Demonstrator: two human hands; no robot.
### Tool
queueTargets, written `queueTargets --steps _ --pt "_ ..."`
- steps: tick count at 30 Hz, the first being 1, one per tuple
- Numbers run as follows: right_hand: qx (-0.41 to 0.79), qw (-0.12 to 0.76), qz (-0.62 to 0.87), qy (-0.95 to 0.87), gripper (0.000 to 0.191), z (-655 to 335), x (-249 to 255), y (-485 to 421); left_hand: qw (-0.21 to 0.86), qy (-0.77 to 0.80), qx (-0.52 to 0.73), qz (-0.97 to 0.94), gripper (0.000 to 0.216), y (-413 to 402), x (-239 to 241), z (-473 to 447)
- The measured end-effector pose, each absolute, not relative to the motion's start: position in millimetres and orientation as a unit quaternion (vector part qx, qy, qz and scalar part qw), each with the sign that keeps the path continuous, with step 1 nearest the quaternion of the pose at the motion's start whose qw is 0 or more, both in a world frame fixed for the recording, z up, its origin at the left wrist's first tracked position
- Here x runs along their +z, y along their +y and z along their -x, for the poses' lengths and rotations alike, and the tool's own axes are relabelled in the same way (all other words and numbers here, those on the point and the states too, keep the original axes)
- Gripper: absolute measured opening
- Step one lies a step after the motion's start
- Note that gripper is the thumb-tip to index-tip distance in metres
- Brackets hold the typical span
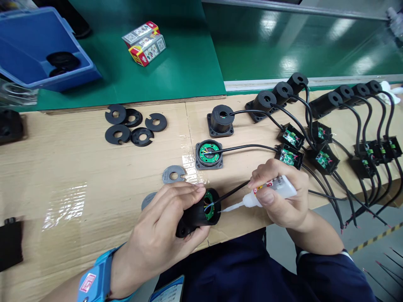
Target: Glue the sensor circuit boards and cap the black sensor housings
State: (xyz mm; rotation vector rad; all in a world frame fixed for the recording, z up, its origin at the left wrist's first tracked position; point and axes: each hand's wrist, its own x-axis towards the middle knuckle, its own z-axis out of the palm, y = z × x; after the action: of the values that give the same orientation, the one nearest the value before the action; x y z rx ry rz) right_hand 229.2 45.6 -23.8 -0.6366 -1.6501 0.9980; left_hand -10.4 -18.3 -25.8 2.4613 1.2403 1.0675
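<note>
A blue wristband (98,274) sits closest to my view, and beside it I see the left hand (160,218) clamped around a black housing (193,216), tipped over above the table (103,184) with its open end rightward, showing a green board (209,205). To its right, I have the right hand (291,209) closed on a white bottle (286,188), nozzle at the housing's rim, and farther right, small black boxes (324,159) trailing cables (340,201).

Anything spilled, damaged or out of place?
Nothing stands out as spilled or damaged. At most, the black, notched, ring-shaped discs lie untidily, some overlapping, on the tan taped tabletop. No drips show below the white plastic bottle in the right hand; inside the black cylindrical housing I can't tell.
</note>
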Motion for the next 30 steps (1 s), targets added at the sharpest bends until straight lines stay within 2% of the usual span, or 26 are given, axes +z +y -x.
queueTargets --steps 12,20,25,27,30 --pt "0.410 0.519 0.278 -0.697 0.023 -231.0 -23.7 45.9 0.089 0.426 0.358 -0.826 0.046 -18.1 -26.2 9.9" --pt "0.370 0.527 0.271 -0.716 0.008 -231.0 -24.0 48.1 0.162 0.490 0.339 -0.787 0.045 -22.6 -23.8 10.6" --pt "0.299 0.523 0.267 -0.753 0.023 -231.2 -18.8 48.1 0.196 0.520 0.316 -0.769 0.043 -20.8 -23.4 11.0" --pt "0.312 0.525 0.267 -0.746 0.024 -232.7 -21.5 47.3 0.228 0.521 0.312 -0.761 0.046 -18.9 -23.8 11.5" --pt "0.391 0.566 0.253 -0.681 0.017 -234.7 -31.3 47.8 0.256 0.499 0.299 -0.772 0.053 -16.5 -24.7 12.9"
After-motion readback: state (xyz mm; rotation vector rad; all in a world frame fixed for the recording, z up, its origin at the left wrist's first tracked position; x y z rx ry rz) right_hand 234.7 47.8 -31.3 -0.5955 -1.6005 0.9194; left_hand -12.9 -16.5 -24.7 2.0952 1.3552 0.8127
